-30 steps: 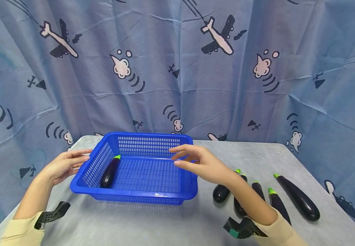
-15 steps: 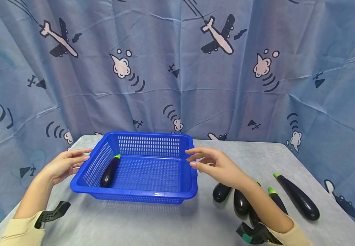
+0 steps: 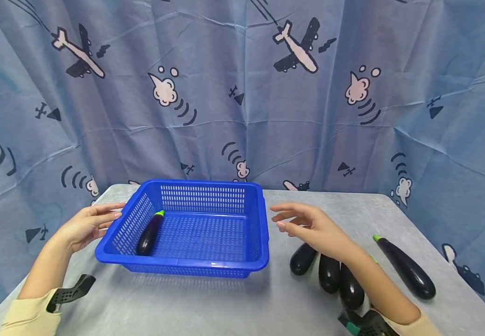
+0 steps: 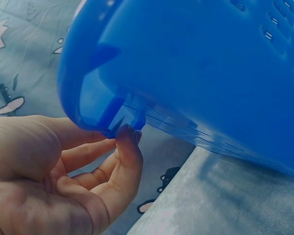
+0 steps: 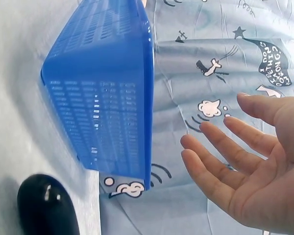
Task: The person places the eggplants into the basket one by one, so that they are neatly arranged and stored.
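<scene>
1. Two cream sleeves [image 3: 32, 313] nearest me, each w/ a black wrist mount [image 3: 71, 294]; one's front-L of the blue basket [image 3: 175, 262], the other well off front-R.
2. Three dark eggplants [image 3: 351, 287] lie close tog. on the grey table [image 3: 225, 303], R of the basket, blunt ends twd me. I can make out a green tip [image 3: 374, 259] past the R forearm [image 3: 385, 291]; rest of that one's hidden.
3. Long eggplant [image 3: 406, 269] lies on its own, farthest R of the basket, stem end pointing away from me.
4. R hand [image 3: 318, 229] is up in the air just R of the basket, apart from its rim, fingers loosely spread.
5. L hand [image 3: 84, 228] is at the basket's L side, fingers bent, tips at the rim; can't tell on my L-wrist cam if it's pinching or only touching.
6. Inside the basket, 1 eggplant [image 3: 150, 235] lies along the L wall, green stem twd the far side.
7. Blue curtain [image 3: 209, 102] w/ planes & clouds hangs behind the basket.
</scene>
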`<state>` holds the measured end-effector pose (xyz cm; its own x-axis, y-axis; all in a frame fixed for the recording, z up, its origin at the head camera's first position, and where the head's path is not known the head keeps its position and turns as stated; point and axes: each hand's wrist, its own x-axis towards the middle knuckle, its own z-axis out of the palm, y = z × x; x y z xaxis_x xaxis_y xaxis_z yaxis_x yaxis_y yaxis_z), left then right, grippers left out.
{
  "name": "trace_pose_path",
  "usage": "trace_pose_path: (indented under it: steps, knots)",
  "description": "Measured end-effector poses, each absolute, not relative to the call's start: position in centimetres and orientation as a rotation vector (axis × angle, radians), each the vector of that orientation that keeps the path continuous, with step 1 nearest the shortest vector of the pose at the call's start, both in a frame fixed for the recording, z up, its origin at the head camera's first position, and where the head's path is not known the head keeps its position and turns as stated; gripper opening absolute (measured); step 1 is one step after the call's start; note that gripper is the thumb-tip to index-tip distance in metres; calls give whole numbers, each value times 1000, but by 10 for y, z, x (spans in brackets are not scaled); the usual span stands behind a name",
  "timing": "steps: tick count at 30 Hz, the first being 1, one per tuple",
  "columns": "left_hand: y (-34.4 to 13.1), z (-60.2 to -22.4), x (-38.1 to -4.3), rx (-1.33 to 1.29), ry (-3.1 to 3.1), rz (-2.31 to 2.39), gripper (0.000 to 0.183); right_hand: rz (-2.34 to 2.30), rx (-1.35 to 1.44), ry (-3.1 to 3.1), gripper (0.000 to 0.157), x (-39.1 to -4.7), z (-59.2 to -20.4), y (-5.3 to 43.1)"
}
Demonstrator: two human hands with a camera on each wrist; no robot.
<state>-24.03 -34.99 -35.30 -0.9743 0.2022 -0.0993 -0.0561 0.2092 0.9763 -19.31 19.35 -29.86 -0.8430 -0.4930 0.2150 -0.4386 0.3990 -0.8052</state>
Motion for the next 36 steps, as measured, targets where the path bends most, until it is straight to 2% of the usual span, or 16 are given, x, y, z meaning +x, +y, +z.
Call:
trace_pose_path:
  steps: [3, 10, 20, 36]
  knots:
    - [-349, -353, -240, 139, 2283, 1841, 48, -1464, -849, 2579, 41, -192, -300, 200]
    - [-350, -351, -240, 141, 2270, 1852, 40, -1476, -816, 2587, 43, -190, -303, 215]
    - [-348, -351, -240, 120, 2313, 1811, 57, -1458, -749, 2665, 42, -193, -307, 232]
    - [-348, -350, -239, 117, 2312, 1813, 52, -1446, -572, 2750, 44, -198, -315, 233]
